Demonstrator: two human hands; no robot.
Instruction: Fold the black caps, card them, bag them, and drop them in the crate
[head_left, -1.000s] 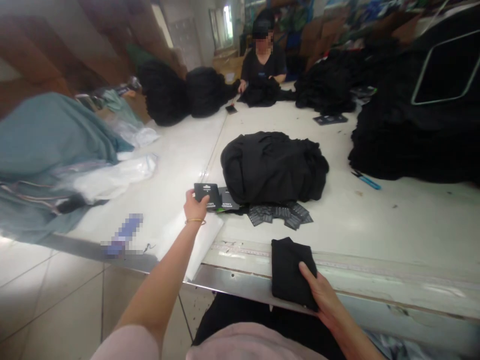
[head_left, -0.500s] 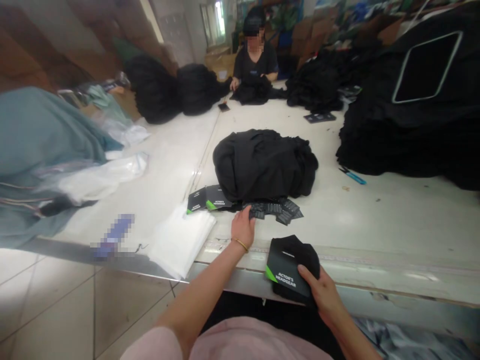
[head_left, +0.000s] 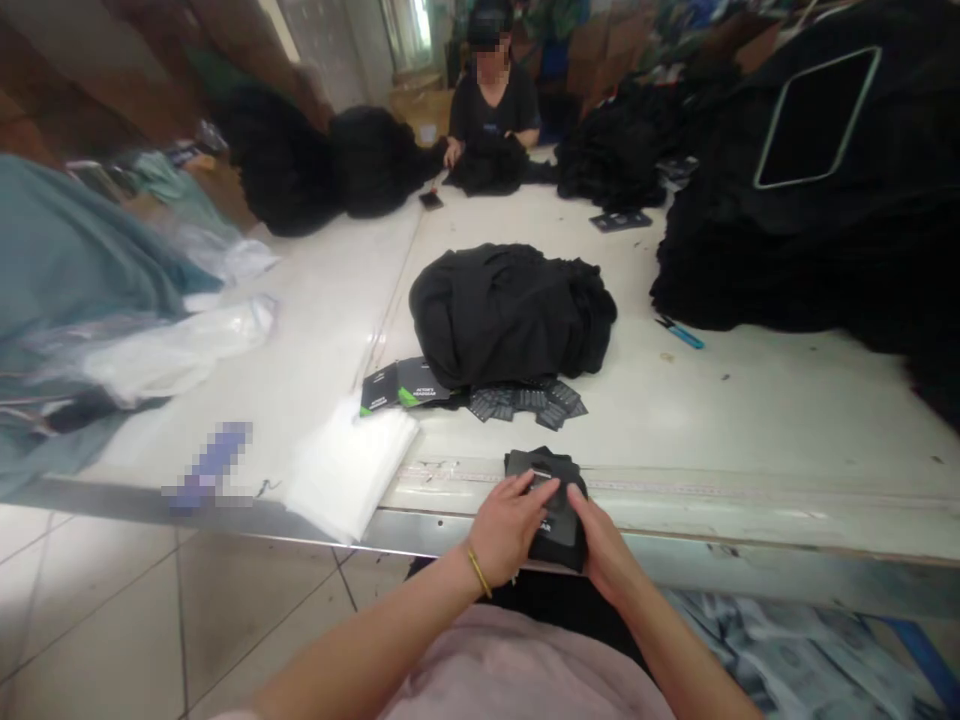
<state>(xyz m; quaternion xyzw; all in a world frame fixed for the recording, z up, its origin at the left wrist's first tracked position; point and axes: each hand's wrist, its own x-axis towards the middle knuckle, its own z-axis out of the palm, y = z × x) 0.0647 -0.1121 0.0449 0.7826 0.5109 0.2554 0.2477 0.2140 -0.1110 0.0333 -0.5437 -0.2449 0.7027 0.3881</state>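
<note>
My right hand (head_left: 611, 550) grips a folded black cloth piece (head_left: 566, 545) from its right side, thumb on the near face. A black printed card (head_left: 536, 465) with white lettering lies against the cloth, tilted above the table's front edge. My left hand (head_left: 514, 525), with a yellow bracelet at the wrist, rests on the card's face with its fingers stretched out; whether a small label lies under them is hidden. Just beyond are several small dark labels (head_left: 532, 402), spread before a black cloth bundle (head_left: 514, 315). More printed cards (head_left: 424, 383) lie to their left.
White sheets (head_left: 352, 475) overhang the front edge at left. Blue-handled snips (head_left: 684, 334) lie near a large black fabric pile (head_left: 795, 250) at right. Grey-green cloth (head_left: 82, 240) and clear plastic bags (head_left: 180, 340) fill the left. A co-worker (head_left: 495, 110) handles black cloth across the table.
My left hand has come away from the small labels and moved down onto the card. The cloth and card in my right hand have shifted left. The view has turned slightly.
</note>
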